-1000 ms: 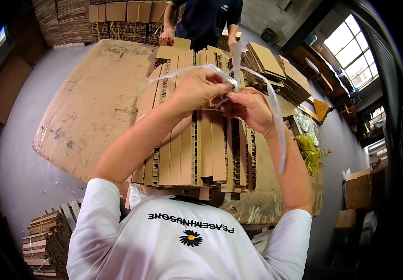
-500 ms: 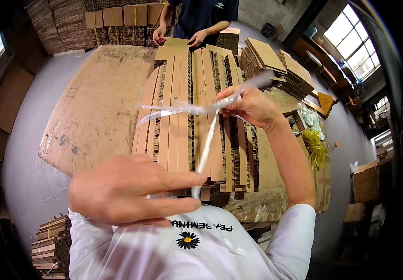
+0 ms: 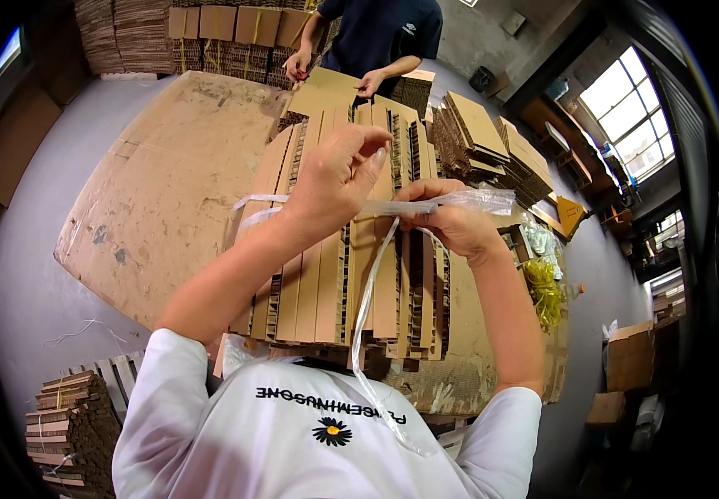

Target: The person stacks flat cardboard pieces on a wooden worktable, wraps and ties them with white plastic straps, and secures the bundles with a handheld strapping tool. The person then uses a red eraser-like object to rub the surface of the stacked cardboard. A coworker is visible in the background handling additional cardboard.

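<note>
A bundle of brown cardboard strips (image 3: 318, 283) with honeycomb edges lies in front of me, wrapped by a white plastic strap (image 3: 484, 200). My right hand (image 3: 455, 226) is closed in a pinch on the strap above the bundle's right part. One strap end fans out past its fingers; a thin tail hangs down to my white shirt. My left hand (image 3: 334, 179) is raised over the bundle's middle, its fingers loosely curled and a gap between thumb and forefinger. Nothing shows in it, and its wrist covers part of the strap.
Across the table a co-worker in a dark shirt (image 3: 376, 33) handles a cardboard sheet (image 3: 324, 90). A large worn cardboard sheet (image 3: 160, 183) covers the left side. Stacked cardboard (image 3: 476, 125) and yellow strapping (image 3: 544, 295) are at right; more strips (image 3: 68, 424) are stacked lower left.
My left hand has left the hanging strap tail and risen forward over the bundle. The tail now hangs slack. My right hand has come slightly nearer, still pinching the strap.
</note>
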Motion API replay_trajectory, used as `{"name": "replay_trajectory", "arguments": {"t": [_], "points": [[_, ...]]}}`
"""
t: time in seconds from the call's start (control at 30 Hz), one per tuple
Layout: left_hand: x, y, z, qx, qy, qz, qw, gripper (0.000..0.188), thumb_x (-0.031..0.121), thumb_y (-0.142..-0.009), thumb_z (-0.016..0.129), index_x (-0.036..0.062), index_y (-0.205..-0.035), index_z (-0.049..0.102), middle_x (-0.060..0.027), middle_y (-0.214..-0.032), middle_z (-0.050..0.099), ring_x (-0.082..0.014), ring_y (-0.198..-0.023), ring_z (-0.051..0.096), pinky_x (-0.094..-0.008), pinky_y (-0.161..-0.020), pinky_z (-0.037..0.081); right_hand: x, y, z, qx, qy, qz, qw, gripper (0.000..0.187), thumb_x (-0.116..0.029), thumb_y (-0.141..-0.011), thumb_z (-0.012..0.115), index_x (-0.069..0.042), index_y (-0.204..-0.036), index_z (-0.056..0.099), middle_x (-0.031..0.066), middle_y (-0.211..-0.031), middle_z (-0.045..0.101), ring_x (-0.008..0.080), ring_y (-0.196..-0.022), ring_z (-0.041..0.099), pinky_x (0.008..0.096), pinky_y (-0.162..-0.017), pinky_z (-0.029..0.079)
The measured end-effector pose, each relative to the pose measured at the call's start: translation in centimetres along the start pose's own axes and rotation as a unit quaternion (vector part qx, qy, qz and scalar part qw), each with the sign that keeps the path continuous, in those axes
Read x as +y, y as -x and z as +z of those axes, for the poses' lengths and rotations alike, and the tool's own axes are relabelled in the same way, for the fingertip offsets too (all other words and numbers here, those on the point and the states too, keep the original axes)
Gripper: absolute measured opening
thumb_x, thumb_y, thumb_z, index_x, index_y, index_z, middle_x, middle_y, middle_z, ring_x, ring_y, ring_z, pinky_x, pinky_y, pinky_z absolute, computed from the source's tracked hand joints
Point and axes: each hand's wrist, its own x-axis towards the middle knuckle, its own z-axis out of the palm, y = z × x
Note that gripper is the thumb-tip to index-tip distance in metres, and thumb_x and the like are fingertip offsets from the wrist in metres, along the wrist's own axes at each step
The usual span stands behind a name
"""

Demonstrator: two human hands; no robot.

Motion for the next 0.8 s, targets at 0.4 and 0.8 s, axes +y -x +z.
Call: {"name": "replay_trajectory", "arguments": {"t": [0.4, 0.8], "points": [[-1.0, 0.1, -0.2, -0.226, -0.012, -0.134, 0.965, 0.011, 0.004, -0.087, 0.06, 0.0004, -0.097, 0.057, -0.0059, -0.084, 0.065, -0.0101, -0.08, 0.061, -0.0257, -0.073, 0.049, 1.0, 0.2, 0.2, 0.073, 0.3, -0.181, 0.934, 0.014, 0.003, -0.079, 0.065, -0.002, -0.092, 0.067, 0.0056, -0.081, 0.068, 0.0135, -0.073, 0.064, 0.0251, -0.066, 0.05], [-2.7, -0.9, -1.1, -0.291, 0.034, -0.085, 0.952, 0.042, 0.008, -0.089, 0.057, 0.0092, -0.131, 0.057, -0.001, -0.082, 0.06, -0.0094, -0.075, 0.054, -0.0252, -0.073, 0.046, 4.7, -2.8, 1.5, 0.291, 0.434, -0.535, 0.664, 0.025, 0.006, -0.069, 0.073, -0.006, -0.09, 0.065, 0.0065, -0.084, 0.058, 0.0203, -0.071, 0.058, 0.028, -0.062, 0.049]]}}
